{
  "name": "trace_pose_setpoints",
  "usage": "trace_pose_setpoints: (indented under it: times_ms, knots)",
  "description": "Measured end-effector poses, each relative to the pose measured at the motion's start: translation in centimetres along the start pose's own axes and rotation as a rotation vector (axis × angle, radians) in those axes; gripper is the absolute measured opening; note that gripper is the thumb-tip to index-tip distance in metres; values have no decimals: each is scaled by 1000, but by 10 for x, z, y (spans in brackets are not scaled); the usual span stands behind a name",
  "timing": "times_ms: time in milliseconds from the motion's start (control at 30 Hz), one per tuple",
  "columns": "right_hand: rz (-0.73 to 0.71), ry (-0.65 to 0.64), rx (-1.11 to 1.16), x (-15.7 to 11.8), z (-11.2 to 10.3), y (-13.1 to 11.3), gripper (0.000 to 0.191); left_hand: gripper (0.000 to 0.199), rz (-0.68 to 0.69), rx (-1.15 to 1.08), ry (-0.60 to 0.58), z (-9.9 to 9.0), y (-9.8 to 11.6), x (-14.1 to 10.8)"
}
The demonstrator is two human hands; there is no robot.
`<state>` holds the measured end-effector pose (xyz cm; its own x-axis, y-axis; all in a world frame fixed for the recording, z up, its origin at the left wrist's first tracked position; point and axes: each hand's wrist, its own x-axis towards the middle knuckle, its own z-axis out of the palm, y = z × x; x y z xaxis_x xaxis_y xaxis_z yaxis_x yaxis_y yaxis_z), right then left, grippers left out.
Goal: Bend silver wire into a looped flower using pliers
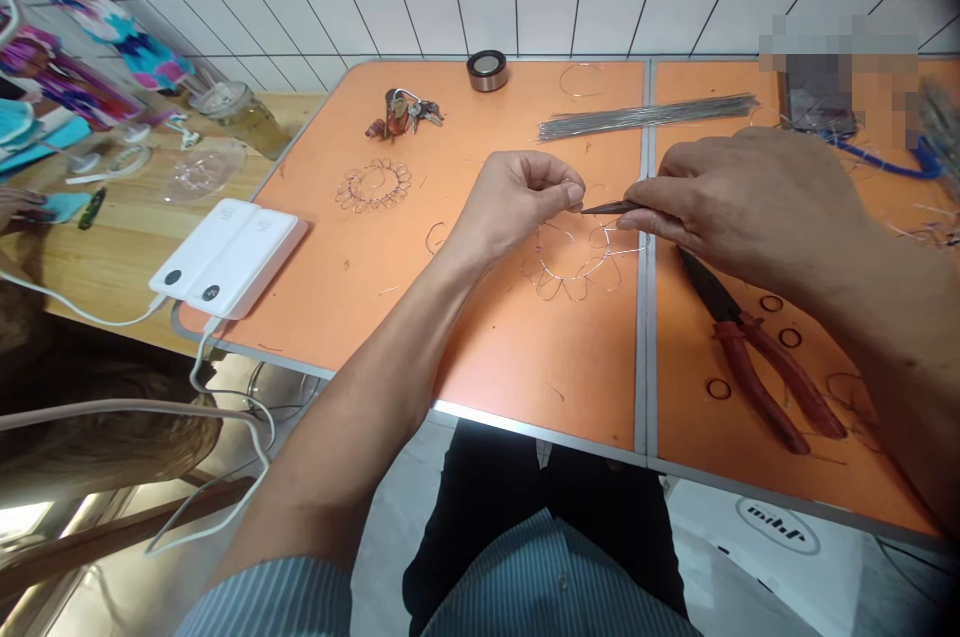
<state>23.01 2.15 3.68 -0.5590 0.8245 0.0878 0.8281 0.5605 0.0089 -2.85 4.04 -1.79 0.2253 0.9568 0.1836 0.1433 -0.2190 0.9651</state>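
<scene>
Above the orange table, my left hand (529, 192) is closed, thumb and forefinger pinching thin wire. My right hand (720, 192) is shut around pointed tweezers (606, 208), partly hidden by the fingers. Their tips reach to the left fingertips, at the wire. Just below both hands is a round wire flower (574, 275) with looped petals along its ring. Whether the pinched wire joins this flower I cannot tell. A second wire flower (373, 185) lies flat to the left. Red-handled pliers (757, 347) rest below my right hand.
A bundle of straight wires (649, 115) lies behind my hands, near a tape roll (487, 71) and keys (412, 112). White power banks (229, 257) with cables sit on the left edge. Small dark rings (790, 338) surround the pliers. Another person's hand (21, 207) shows far left.
</scene>
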Motion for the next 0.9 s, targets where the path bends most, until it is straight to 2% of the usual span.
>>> trace_pose_setpoints:
  times_ms: [200,333,500,633,800,900]
  knots:
    - [8,31,105,-1,0,1,65,13,5,0,-5,0,1,-1]
    - [27,7,104,0,-1,2,72,12,7,-3,-13,-1,1,-1]
    - [-12,18,100,0,-1,4,61,10,0,0,-17,-1,0,0]
    - [-52,15,20,-1,1,3,57,10,6,-16,-18,-1,1,0]
    - [-62,33,-208,-1,6,2,61,8,6,-25,-8,0,3,-1]
    - [-66,35,-217,-1,7,1,60,8,4,-26,1,0,4,-2]
